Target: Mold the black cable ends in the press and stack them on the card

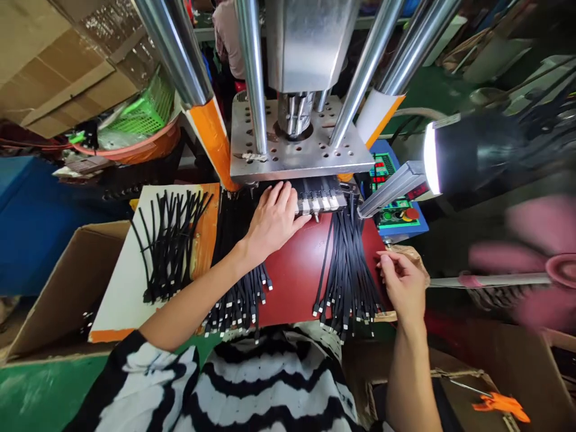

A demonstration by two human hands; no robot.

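Observation:
My left hand (pixel 275 219) lies with its fingers stretched over the left part of a dark metal fixture (pixel 333 203) beneath the press plate (pixel 301 162). White connector ends sit in a row along that fixture. My right hand (pixel 402 282) hovers off the right edge of the red work surface (pixel 292 273), its thumb and fingers pinched together. Whether anything is between them is hidden. Between the hands, a bundle of black cables (pixel 348 270) hangs down from the fixture toward me. Another cable bundle (pixel 240 300) lies under my left forearm.
More black cables (pixel 171 246) lie on a white board (pixel 121 270) at left. A control box with buttons (pixel 398 216) and a lamp (pixel 468 156) stand at right, near a pink fan (pixel 562 270). Steel posts (pixel 254 78) frame the press. An orange-handled tool (pixel 501 405) rests at lower right.

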